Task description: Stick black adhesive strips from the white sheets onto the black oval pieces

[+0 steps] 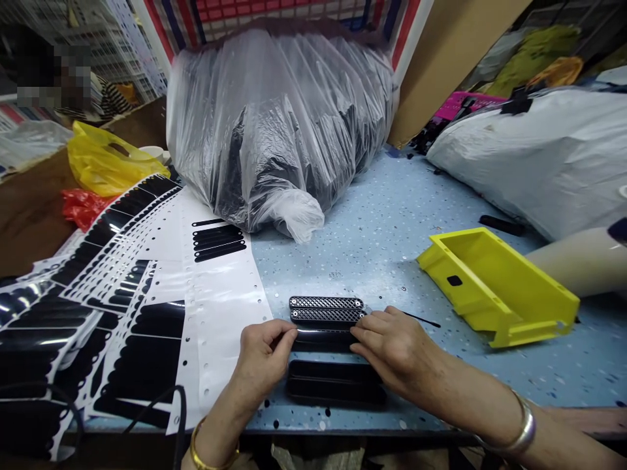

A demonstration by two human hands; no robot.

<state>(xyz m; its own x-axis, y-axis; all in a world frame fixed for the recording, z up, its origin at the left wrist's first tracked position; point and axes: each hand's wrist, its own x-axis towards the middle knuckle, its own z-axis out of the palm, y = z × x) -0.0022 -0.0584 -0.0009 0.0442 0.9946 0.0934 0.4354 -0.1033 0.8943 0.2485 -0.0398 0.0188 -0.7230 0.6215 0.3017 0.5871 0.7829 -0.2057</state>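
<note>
My left hand (264, 356) and my right hand (394, 346) pinch the two ends of a long glossy black strip part (323, 339) lying flat on the blue speckled table (382, 241). Just beyond it lie two grey mesh grille pieces (326, 310), side by side. Close to me, under my wrists, sits a black oblong tray-like part (333, 385). Both hands have their fingers pressed together on the strip.
White backing sheets with black oblong stickers (122, 307) fan out on the left. A big clear plastic bag of black parts (274, 124) stands behind. A yellow plastic bin (494, 284) lies tipped at the right, beside a white sack (539, 156). A person sits far left.
</note>
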